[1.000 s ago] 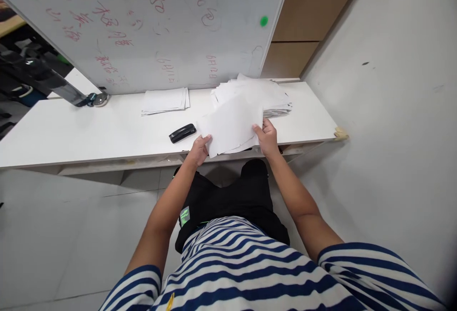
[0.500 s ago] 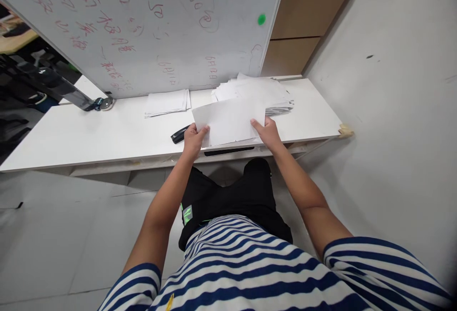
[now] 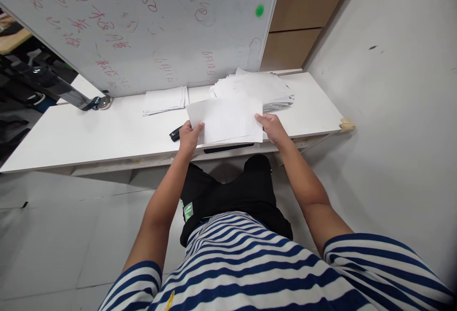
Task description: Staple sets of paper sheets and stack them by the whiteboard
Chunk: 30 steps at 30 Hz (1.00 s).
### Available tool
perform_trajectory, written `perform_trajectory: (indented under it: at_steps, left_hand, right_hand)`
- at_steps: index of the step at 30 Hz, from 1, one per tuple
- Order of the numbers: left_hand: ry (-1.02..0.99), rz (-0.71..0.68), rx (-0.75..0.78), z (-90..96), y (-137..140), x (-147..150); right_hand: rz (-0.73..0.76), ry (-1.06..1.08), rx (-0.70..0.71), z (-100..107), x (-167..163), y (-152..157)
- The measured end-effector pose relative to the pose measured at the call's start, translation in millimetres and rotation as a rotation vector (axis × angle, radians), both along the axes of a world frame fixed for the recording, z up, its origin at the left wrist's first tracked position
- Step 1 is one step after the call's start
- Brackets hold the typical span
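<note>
At the front edge of the long white desk (image 3: 107, 135), just before the person's lap, a small sheaf of white sheets (image 3: 224, 120) is held level between both hands. The left hand (image 3: 189, 135) pinches the sheaf's left edge, thumb on top and fingers beneath; the right hand (image 3: 272, 128) pinches its right edge the same way. How many sheets the sheaf counts cannot be told.

The desk runs from a plain white wall (image 3: 385, 111) on its right to a dark cluttered space at its far left, and stands on a pale tiled floor (image 3: 53, 235). Behind the desk leans one whiteboard (image 3: 143, 25) covered in red writing, with one green magnet (image 3: 259, 10) near its right edge and a red one cut off at the top. Beyond the desk's right rear corner stands a tan wooden cabinet (image 3: 303, 11).

On the desk lie two other paper piles: a loose, fanned heap (image 3: 264, 90) just behind the sheaf, and a neat stack (image 3: 164, 100) behind and to the left. One black stapler (image 3: 174, 134) lies on the desk, touching or just beside the left hand.
</note>
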<state>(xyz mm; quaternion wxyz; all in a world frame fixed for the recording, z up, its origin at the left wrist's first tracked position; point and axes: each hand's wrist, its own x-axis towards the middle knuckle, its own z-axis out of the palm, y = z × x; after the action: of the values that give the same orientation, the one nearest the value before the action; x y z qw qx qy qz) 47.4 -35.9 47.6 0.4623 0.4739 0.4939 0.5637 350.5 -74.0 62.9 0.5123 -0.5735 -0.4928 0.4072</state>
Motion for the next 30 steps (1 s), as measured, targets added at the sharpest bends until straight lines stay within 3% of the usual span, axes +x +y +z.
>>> perform_trajectory:
  at_steps: [8, 14, 21, 24, 30]
  left_hand:
    - [0.003, 0.004, -0.004, -3.7, -1, -3]
    - [-0.048, -0.069, 0.021, -4.7, -4, -2]
    - [-0.092, -0.045, 0.097, -8.7, 3, 7]
    - [-0.090, -0.077, 0.108, -17.0, 6, 7]
    - [0.032, -0.160, -0.029, -35.8, -2, 0]
  right_hand:
    - [0.005, -0.102, 0.058, 3, 0, -3]
    - [-0.016, -0.009, 0.018, -4, -10, -1]
    - [0.046, 0.071, 0.036, 11, -30, 8]
    - [0.048, 0.091, 0.054, 0, -38, 16]
    - [0.065, 0.049, -0.071, -36, -47, 18]
